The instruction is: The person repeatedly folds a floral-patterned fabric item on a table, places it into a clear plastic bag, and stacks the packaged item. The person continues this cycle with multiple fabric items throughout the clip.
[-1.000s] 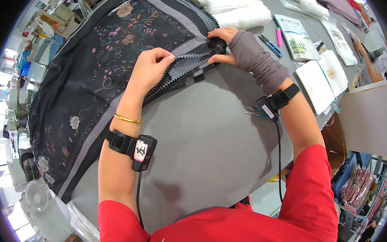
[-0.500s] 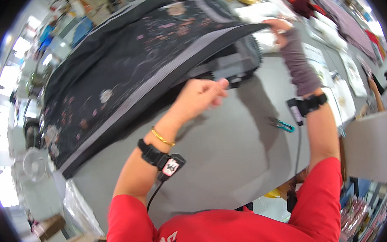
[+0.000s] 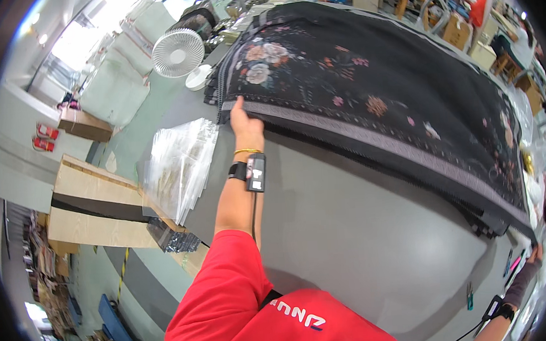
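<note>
One corner of the black floral cloth [image 3: 380, 89], spread over the grey table [image 3: 338, 216], is pinched in my left hand [image 3: 246, 127]; my right hand [image 3: 534, 254] is at the right corner, fingers too small to read. Clear plastic bags [image 3: 182, 166] lie stacked nearby, contents unclear; beyond, a brown carton [image 3: 84, 124] hides its inside.

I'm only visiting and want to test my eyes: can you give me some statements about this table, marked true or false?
1. The left hand touches the dark floral cloth. True.
2. The right hand holds the snips. False: it is at the cloth's right-hand corner; the snips lie on the table.
3. Clear plastic bags lie left of the cloth. True.
4. The white fan is at the picture's right edge. False: it is at the upper left.
</note>
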The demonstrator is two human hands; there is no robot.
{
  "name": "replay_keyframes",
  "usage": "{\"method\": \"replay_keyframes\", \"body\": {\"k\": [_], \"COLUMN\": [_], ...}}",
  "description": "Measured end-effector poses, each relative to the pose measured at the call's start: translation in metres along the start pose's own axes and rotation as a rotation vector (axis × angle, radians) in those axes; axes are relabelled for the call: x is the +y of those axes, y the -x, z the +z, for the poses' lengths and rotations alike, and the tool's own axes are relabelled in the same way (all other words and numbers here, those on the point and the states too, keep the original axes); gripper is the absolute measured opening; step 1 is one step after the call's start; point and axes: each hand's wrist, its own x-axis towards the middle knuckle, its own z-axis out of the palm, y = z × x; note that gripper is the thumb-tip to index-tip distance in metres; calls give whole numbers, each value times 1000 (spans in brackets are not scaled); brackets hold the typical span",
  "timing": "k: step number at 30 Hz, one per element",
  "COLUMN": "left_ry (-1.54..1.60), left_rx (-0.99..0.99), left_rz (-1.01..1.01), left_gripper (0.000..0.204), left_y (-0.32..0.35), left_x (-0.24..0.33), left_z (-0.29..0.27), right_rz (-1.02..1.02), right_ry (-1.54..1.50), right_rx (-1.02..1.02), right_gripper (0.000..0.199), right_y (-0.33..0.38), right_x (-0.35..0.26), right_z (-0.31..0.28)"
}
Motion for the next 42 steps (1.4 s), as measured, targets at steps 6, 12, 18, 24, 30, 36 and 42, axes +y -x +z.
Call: {"method": "replay_keyframes", "body": {"k": [6,12,18,24,30,36,42], "left_ry": [-260,-1027,-1395,-1293,-1812,-1918,-1546], "left_rx": [206,-472,-894,-948,-1702,-1489,-744], "left_rz": [504,1018,1132,1339,868,1376,1842], "left_gripper": [26,27,24,24,69,36,26], "left_y": [-31,27,83,132,182,139,192], "left_x": [58,21,-31,-64,-106,8,212], "left_z": [-2,85,137,108,86,130,245], "right_rz": [-78,-965,-1306,-1298,-1124,-609,-651], "right_ry": [-15,-323,-459,-382,-383,-166,-118], "right_rx": [-27,-241,-660,-420,-64,-282,-127], "right_gripper": [28,22,7,12,15,17,13], "right_y": [-58,-118,-37,-30,-145,-176,-108], "right_x": [-128,-406,-617,-613,-565,-423,-378], "right_z": [38,201,299,309,153,-49,-109]}}
